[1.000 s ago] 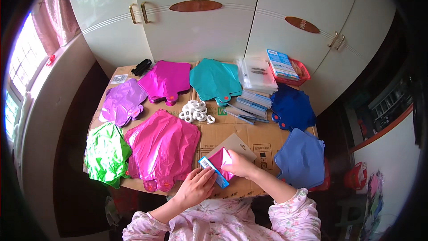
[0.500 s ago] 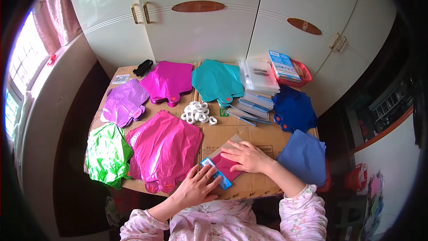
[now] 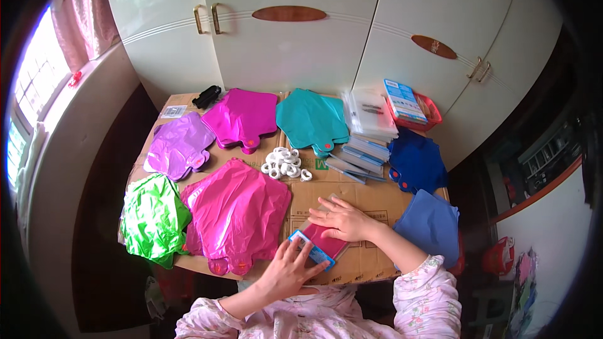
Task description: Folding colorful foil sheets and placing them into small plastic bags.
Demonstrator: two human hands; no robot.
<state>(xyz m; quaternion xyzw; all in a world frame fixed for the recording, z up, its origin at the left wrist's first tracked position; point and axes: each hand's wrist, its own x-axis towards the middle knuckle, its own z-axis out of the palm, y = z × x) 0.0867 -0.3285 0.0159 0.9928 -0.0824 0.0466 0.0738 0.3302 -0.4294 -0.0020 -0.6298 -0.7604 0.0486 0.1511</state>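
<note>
The packet [image 3: 321, 243] (a flat pink thing with a blue header strip) is now lying flat on the cardboard top [image 3: 370, 198], near its front edge; a second ago it was being held up off the surface between both hands, so it looks as though it has just been set down and is being pressed flat. The right hand [image 3: 342, 218] is resting on it palm down, fingers spread. The left hand [image 3: 290, 267] is touching the blue strip at the near end, fingers loosely extended; whether it is pinching the strip or only steadying it cannot be told.

The packet's near corner is sitting close to the front edge, so there is little room toward the person. To its left the big pink pile [image 3: 235, 213] is lying just beside it, with the green pile [image 3: 152, 220] further left, overhanging the edge. To the right the pale blue pile [image 3: 430, 226] is lying near the right forearm. Behind the hands a bare stretch of cardboard is running up to the white rings [image 3: 286, 164] and the stacked packets [image 3: 361, 150], and that is the most open room.
</note>
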